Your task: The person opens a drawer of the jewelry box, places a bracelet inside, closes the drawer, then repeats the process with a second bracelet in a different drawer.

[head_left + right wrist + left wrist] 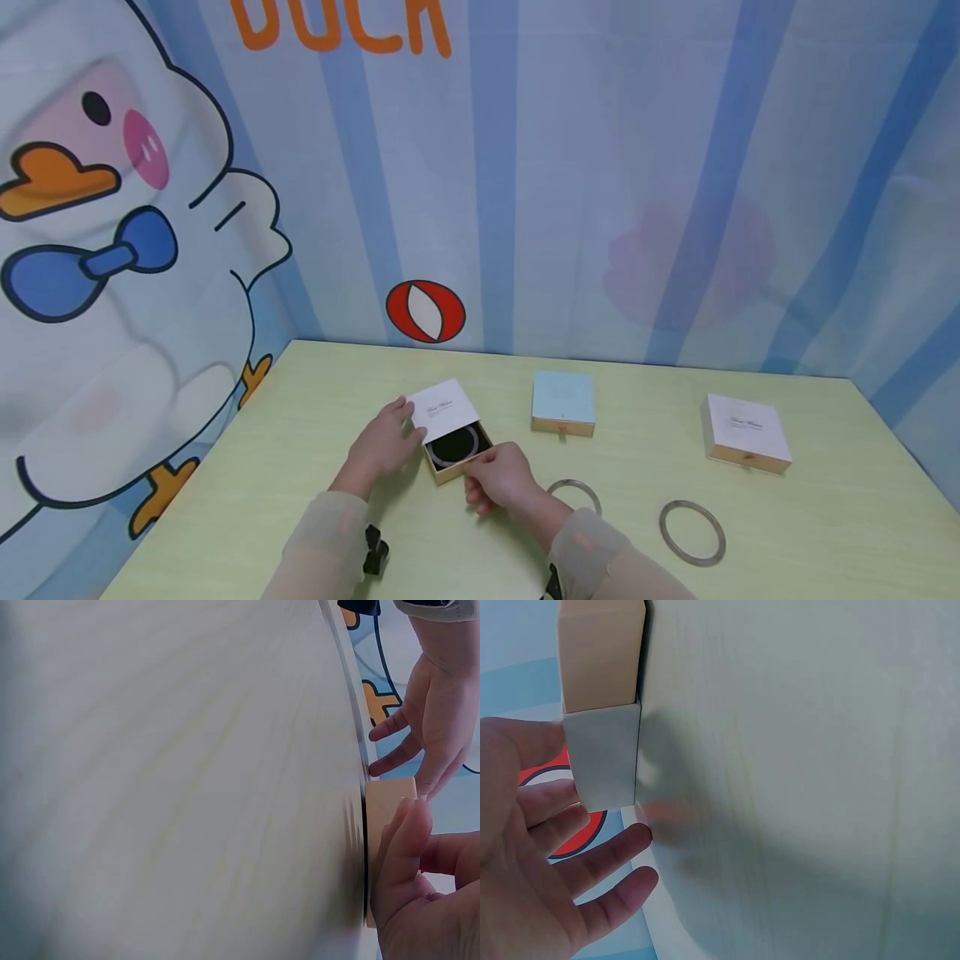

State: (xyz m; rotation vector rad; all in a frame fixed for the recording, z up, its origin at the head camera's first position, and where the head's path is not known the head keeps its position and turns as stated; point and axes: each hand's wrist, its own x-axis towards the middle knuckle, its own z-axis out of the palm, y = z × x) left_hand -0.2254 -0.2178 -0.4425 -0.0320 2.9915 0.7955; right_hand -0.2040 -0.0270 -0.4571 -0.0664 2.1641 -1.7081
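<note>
A small drawer-style gift box has its white cover partly slid off a tan drawer. Inside, a grey bangle lies on black lining. My left hand grips the cover by its sides, thumb on one and fingertips on the other, the last two fingers free in the left wrist view. At the drawer's front edge, my right hand pinches with thumb and index finger; the pinched spot is hidden behind the fingertips. In the right wrist view the drawer's tan side shows beyond the thumb.
A light blue box stands behind and right of the open one, and another white box farther right. One loose bangle is partly covered by my right wrist; a second bangle lies to its right. A printed curtain hangs behind the table.
</note>
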